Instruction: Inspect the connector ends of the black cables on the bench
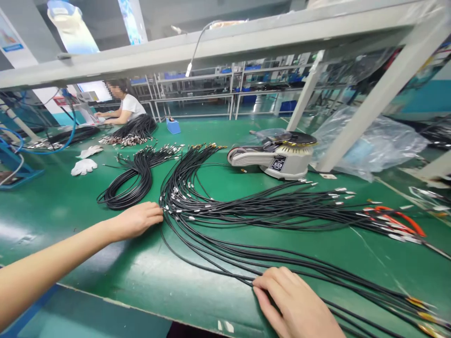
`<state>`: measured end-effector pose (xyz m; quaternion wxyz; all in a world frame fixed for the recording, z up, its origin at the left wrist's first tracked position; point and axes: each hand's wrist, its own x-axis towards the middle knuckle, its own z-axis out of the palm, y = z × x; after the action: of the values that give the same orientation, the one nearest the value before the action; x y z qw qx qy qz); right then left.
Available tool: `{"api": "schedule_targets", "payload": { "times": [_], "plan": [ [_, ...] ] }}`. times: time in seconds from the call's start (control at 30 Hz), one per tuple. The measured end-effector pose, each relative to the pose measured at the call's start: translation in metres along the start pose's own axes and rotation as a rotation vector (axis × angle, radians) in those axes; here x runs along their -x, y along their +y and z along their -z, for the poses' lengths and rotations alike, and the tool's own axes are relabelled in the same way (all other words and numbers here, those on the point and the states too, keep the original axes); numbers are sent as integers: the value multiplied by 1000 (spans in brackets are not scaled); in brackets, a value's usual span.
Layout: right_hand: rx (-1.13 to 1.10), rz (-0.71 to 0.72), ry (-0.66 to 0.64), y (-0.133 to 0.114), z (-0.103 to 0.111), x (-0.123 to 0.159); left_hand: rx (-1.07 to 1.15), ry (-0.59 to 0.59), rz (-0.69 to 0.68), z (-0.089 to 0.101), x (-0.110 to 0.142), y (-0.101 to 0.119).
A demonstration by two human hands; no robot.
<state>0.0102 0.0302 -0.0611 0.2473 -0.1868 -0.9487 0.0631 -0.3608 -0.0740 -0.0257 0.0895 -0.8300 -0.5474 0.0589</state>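
On the green workbench (52, 211):
- black coaxial cables (268, 211) fan across the centre
- left hand (136, 221), nine o'clock, lies half-curled against them
- right hand (294, 300), six o'clock, curves over them, grip unclear
- careless pulling could tangle them around the tape dispenser (275, 157), twelve o'clock

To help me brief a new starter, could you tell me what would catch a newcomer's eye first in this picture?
The long black cables with metal-tipped ends fan across the green workbench, with the left hand and right hand resting on them nearest the viewer. Beyond them stands a beige tape dispenser, and a co-worker sits at the bench's far end.
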Motion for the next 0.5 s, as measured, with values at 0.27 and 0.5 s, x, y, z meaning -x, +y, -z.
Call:
{"api": "schedule_targets", "payload": {
  "times": [0.27, 0.5],
  "plan": [
    [-67, -147, -73, -14, 7, 5, 393, 45, -81, 27, -23, 96],
    [-149, -140, -59, -21, 14, 4, 593, 141, 68, 27, -82, 171]
  ]
}}
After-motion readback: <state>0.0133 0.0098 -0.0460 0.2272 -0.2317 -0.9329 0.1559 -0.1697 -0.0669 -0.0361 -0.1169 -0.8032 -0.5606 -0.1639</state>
